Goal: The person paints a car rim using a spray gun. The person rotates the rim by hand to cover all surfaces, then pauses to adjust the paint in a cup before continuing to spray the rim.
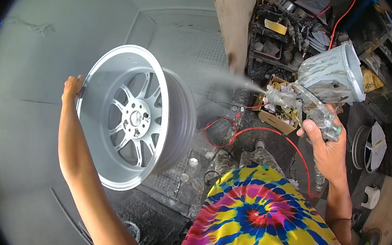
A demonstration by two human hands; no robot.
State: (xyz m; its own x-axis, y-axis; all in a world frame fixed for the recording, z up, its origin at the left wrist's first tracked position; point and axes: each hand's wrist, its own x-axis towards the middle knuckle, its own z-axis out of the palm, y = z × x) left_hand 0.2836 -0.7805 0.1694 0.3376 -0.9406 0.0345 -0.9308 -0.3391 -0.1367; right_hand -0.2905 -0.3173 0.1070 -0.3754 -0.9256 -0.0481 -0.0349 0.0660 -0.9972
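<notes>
A silver alloy wheel rim without a tyre is held up at centre left, its spokes and hub showing inside the barrel. My left hand grips its outer lip on the upper left; the fingers are partly hidden behind the edge. My right hand is closed round a paint-crusted spray gun, index finger and thumb at its grip. A paint-streaked grey cup appears to sit on top of the gun. Pale mist leaves the nozzle toward the left, in the direction of the rim.
A red air hose loops across the floor by my feet. Beyond the gun stand a cardboard box of scraps and a cluttered shelf. Another wheel lies at the right. A wooden panel stands ahead; a paint-coated grey wall rises at left.
</notes>
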